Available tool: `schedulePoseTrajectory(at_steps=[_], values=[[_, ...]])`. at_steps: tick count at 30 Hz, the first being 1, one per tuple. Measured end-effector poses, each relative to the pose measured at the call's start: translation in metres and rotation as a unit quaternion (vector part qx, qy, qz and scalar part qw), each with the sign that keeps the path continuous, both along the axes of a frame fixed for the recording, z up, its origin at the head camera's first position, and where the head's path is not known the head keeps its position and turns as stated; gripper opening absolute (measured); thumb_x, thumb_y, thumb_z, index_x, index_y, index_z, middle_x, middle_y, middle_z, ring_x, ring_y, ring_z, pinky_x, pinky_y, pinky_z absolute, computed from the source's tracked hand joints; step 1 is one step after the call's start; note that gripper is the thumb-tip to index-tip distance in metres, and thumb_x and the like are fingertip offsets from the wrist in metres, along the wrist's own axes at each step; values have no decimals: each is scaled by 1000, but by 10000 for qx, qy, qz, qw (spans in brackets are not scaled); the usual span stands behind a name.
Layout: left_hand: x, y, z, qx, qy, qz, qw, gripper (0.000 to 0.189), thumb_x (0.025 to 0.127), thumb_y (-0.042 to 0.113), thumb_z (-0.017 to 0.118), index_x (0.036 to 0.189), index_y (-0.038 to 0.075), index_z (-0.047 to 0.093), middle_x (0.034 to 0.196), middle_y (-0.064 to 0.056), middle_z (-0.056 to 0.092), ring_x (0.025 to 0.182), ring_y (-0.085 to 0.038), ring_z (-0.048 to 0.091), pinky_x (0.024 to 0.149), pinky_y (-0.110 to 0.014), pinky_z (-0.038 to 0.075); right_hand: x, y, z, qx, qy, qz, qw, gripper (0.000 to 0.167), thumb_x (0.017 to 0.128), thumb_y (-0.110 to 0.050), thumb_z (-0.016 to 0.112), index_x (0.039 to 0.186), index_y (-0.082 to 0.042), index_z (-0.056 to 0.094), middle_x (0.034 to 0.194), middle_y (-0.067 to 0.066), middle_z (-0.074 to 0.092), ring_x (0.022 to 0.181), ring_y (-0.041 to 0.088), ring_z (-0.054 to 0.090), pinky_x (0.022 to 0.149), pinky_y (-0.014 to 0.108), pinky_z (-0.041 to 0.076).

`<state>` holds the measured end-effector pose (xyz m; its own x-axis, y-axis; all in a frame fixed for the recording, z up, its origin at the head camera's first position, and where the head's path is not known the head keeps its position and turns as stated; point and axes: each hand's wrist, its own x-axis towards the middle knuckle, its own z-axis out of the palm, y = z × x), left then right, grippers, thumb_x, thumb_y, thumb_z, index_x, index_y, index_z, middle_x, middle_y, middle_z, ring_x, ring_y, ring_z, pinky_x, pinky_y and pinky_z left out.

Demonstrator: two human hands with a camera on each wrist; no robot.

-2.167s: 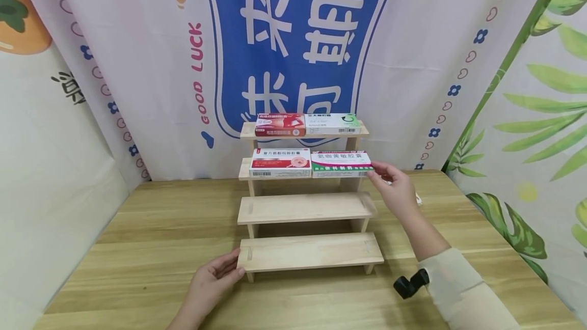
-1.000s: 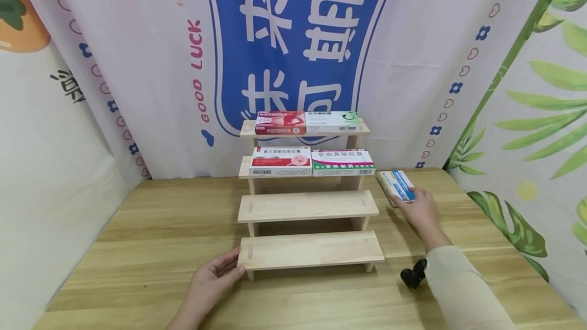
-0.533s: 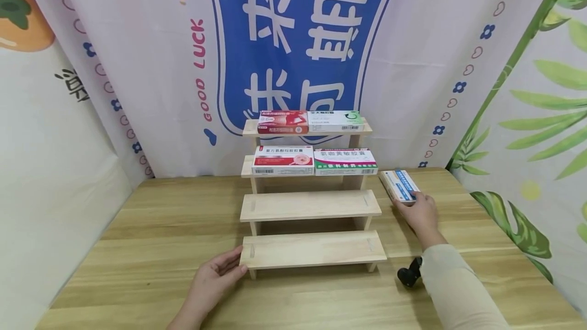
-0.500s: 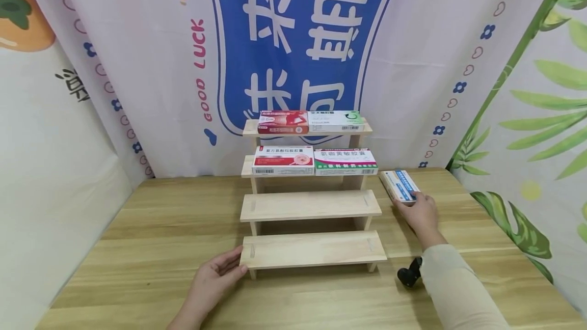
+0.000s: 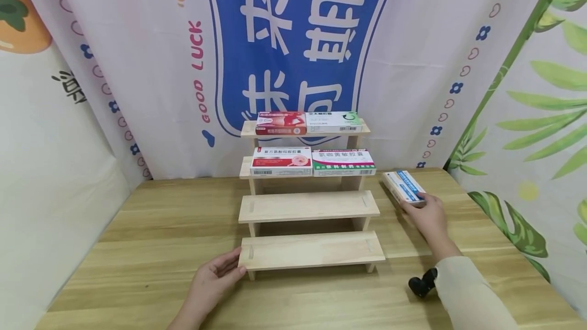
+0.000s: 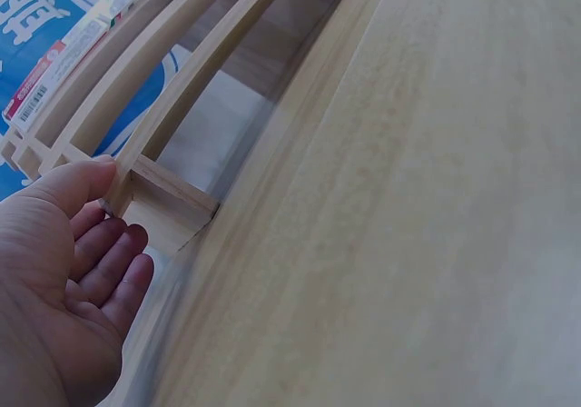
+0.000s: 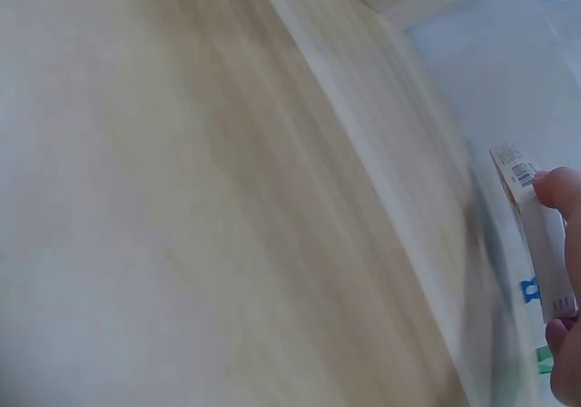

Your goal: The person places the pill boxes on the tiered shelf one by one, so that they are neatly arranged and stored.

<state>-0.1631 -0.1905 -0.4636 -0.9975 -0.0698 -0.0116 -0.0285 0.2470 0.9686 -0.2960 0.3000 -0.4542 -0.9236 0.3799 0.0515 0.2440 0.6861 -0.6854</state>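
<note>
A four-step wooden display stand (image 5: 309, 208) stands on the table. My left hand (image 5: 208, 281) pinches the left end of its lowest step; in the left wrist view the thumb (image 6: 86, 182) lies on the step's edge. Right of the stand, my right hand (image 5: 428, 218) grips the near end of a blue-and-white medicine box (image 5: 403, 186). The right wrist view shows that box's narrow white side (image 7: 543, 243) between thumb and fingers. A red medicine box (image 5: 281, 124) and a white-green one (image 5: 333, 122) lie on the top step. Below them are a red-white box (image 5: 281, 161) and a pink-green-white box (image 5: 344, 162).
The two lower steps are bare wood. A printed curtain (image 5: 174, 75) hangs behind the wooden table (image 5: 174, 218), with more printed cloth (image 5: 527, 116) along the right side. A black device (image 5: 423, 283) is fixed at the right sleeve's cuff.
My right hand has left the pink-green-white box and gone right to the blue-and-white box. That box has lately shifted slightly right with the hand. My left hand stays on the lowest step.
</note>
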Motion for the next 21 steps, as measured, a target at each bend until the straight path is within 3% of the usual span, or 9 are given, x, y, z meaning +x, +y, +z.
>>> schedulePoseTrajectory(at_steps=[7,12,21], values=[[0,0,0,-11,-37,20,10000,48,83,11,78,125,-5,61,133,-19,61,116,-27,65,91,-23,57,22,10,19,-121,54,162,9998,84,89,-54,64,148,1,36,153,34,25,138,53,29,116,63,27],[1,1,0,33,-45,11,10000,48,83,11,78,125,-5,61,133,-19,61,114,-25,66,90,-23,58,42,17,41,61,185,443,9988,84,91,-54,61,148,2,35,151,37,26,132,56,34,109,66,35],[0,1,-1,61,-24,27,10000,48,83,10,77,125,-6,61,132,-20,61,112,-21,67,89,-20,57,77,20,87,-44,906,878,9920,74,92,-40,66,142,8,41,148,37,28,132,55,36,110,63,37]])
